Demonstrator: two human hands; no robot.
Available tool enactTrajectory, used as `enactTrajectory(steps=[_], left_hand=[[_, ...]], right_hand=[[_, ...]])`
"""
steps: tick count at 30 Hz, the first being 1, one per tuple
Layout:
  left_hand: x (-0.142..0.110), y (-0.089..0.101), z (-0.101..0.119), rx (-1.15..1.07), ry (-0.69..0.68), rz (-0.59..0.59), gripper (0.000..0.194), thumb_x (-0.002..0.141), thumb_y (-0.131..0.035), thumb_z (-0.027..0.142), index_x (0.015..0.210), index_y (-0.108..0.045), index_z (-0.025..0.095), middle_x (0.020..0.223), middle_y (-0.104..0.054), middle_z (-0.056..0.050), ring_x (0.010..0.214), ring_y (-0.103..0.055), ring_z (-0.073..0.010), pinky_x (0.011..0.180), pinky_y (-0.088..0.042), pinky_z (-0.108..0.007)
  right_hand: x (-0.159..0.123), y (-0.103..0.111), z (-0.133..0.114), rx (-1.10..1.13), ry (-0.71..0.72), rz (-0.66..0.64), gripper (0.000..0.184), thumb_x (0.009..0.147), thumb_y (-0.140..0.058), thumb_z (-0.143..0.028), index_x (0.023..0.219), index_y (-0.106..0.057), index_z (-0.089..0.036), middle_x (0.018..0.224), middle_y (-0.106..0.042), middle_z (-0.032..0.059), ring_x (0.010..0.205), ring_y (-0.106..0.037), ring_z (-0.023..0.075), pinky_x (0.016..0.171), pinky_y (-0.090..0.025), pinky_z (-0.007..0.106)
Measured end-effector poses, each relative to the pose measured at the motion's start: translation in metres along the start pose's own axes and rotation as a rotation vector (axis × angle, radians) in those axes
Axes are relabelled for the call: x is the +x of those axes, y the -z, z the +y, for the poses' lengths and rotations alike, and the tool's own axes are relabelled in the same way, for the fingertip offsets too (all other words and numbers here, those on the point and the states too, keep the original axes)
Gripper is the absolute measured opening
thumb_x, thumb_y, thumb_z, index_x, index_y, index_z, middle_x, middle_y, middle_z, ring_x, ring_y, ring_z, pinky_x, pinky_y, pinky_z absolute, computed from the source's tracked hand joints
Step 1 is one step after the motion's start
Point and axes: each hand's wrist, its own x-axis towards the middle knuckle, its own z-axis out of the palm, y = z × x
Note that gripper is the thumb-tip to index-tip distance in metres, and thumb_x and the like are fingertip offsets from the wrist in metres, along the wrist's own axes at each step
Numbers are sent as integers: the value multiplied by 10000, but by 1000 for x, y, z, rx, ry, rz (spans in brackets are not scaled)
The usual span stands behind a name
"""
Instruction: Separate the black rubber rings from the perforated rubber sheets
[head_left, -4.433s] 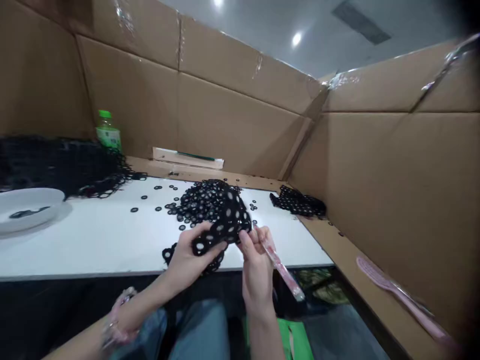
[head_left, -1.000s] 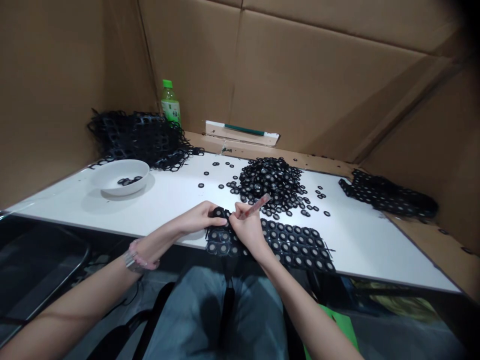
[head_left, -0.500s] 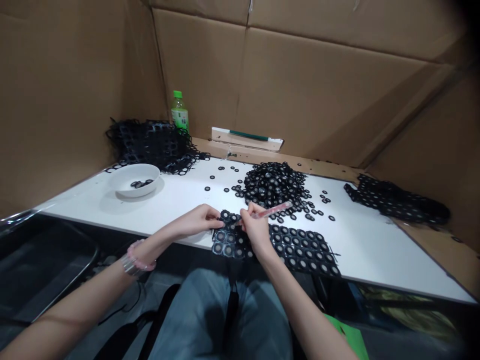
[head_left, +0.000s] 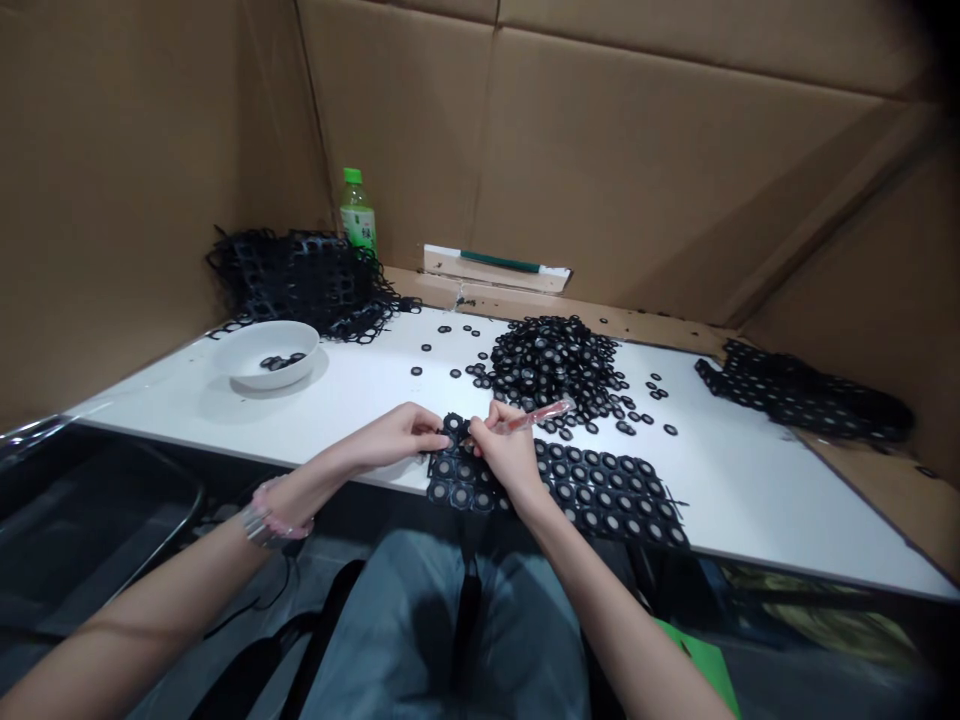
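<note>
A black sheet of joined rings with pale centres [head_left: 600,490] lies flat at the near edge of the white table [head_left: 750,490]. My left hand [head_left: 397,438] pinches the sheet's left corner, fingers closed. My right hand [head_left: 510,450] is closed round a thin pink tool [head_left: 536,415], whose tip meets the sheet right beside my left fingertips. Just beyond my hands sits a heap of loose black rings [head_left: 551,365].
A white bowl [head_left: 264,352] with a few rings stands at the left. Behind it lies a pile of empty black mesh [head_left: 300,280] and a green bottle [head_left: 357,215]. More ring sheets [head_left: 802,395] lie far right. Cardboard walls [head_left: 637,170] enclose the table.
Earlier the sheet was bunched up in both hands above the table; now it lies flat. Over the last second my hands have stayed at its left corner, shifting only slightly.
</note>
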Motion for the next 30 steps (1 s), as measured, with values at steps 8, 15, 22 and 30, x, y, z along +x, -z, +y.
enactTrajectory(steps=[8,15,22,30], left_hand=[[1,0,-2,-37,-3,-13,293,749,-564,348,575,-462,135,539,-320,55,513,-264,-77,489,-194,-213],[1,-1,-3,-132,-16,-17,275,742,-573,354,609,-485,130,561,-347,50,531,-293,-81,498,-230,-206],[-16,-9,2,106,9,60,251,728,-609,365,782,-517,138,586,-399,60,541,-383,-91,513,-293,-200],[-22,-21,-2,-34,15,168,243,689,-617,290,850,-498,153,654,-524,32,616,-502,-120,605,-386,-229]], right_hand=[[0,-1,2,-88,55,-14,268,661,-507,-146,499,-310,-229,385,-362,-96,367,-426,99,411,-288,218],[-2,-7,3,-164,125,-16,283,610,-514,-114,438,-312,-214,413,-304,-86,422,-302,87,461,-244,238],[2,1,4,-28,17,51,253,646,-474,-147,493,-292,-233,363,-385,-93,335,-392,89,375,-273,209],[-10,-3,-8,28,32,62,262,633,-482,-145,486,-282,-229,376,-332,-103,343,-391,83,373,-265,202]])
